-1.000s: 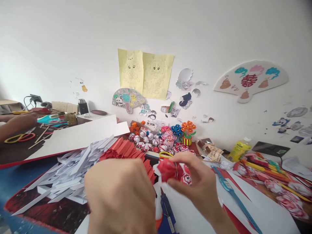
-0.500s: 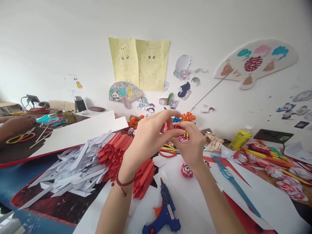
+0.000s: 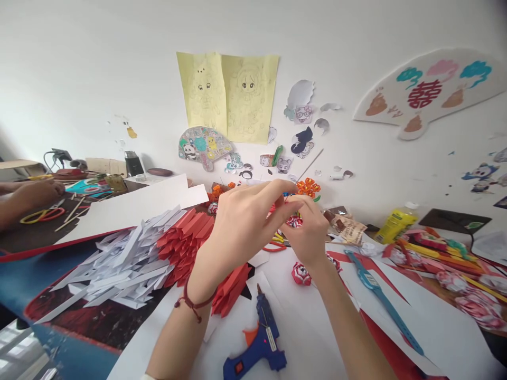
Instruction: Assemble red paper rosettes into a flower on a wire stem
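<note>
My left hand (image 3: 245, 224) and my right hand (image 3: 307, 227) meet above the white paper, their fingertips pinched together. Both are closed around something small and reddish, mostly hidden by the fingers. From the fingertips a thin grey stick (image 3: 311, 164) slants up to the right. Below my hands a blue glue gun (image 3: 259, 338) lies on the paper. A red-and-white paper flower (image 3: 301, 273) sits beside my right wrist. Behind the fingers are orange flowers (image 3: 308, 187) and, partly covered, scissors with red and yellow handles (image 3: 275, 244).
Folded white strips (image 3: 119, 258) and red strips (image 3: 186, 243) are heaped at left. A blue watch (image 3: 372, 285), a yellow bottle (image 3: 396, 221) and more paper flowers (image 3: 479, 301) are at right. Another person's hand (image 3: 41, 192) rests at far left.
The view has shifted slightly. The stick now shows much shorter above my fingers. My left hand has turned a little, and both hands remain together.
</note>
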### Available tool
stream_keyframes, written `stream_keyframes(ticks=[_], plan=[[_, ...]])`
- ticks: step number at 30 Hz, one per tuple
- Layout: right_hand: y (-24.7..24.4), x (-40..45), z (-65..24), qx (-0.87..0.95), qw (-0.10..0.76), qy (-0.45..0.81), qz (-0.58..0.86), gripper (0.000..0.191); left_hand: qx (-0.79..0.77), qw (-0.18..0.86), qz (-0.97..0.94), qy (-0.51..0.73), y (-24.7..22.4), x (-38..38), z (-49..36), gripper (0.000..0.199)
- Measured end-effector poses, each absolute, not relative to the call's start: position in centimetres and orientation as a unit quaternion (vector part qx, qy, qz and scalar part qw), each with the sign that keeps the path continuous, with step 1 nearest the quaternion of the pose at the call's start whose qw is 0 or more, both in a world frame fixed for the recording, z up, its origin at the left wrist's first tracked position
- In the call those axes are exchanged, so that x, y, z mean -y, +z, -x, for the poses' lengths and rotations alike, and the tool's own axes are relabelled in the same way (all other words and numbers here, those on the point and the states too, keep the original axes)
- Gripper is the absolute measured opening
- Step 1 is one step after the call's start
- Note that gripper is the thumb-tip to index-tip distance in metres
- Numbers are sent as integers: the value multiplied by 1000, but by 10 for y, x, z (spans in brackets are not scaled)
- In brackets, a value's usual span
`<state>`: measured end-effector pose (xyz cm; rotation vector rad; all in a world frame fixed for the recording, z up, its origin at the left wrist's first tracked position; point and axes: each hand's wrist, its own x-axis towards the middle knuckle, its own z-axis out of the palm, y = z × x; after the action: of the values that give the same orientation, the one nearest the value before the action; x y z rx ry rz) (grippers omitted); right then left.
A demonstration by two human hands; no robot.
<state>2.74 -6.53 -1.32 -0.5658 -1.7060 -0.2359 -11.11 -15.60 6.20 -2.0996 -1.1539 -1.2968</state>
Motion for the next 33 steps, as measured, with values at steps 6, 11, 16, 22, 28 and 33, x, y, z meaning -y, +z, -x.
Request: stream_keyframes(ticks=[6, 11, 16, 22, 28, 33], plan=[[-4, 75, -30, 747, 619, -92, 222, 17, 397, 227, 748, -481, 68, 169, 116, 15], [5, 86, -32, 760, 607, -114, 202, 16, 382, 238, 745, -492, 71, 187, 120, 12], [5, 89, -32, 757, 607, -159, 184, 17, 362, 242, 754, -492, 72, 193, 121, 10], [4, 87, -31, 750, 611, -193, 162, 21, 356, 255, 755, -488, 72, 194, 121, 8], [3, 87, -30, 752, 611, -193, 152, 23, 356, 235, 763, -485, 71, 195, 122, 9], [0, 86, -29, 755, 609, -197, 145, 24, 350, 238, 763, -488, 71, 195, 122, 7]])
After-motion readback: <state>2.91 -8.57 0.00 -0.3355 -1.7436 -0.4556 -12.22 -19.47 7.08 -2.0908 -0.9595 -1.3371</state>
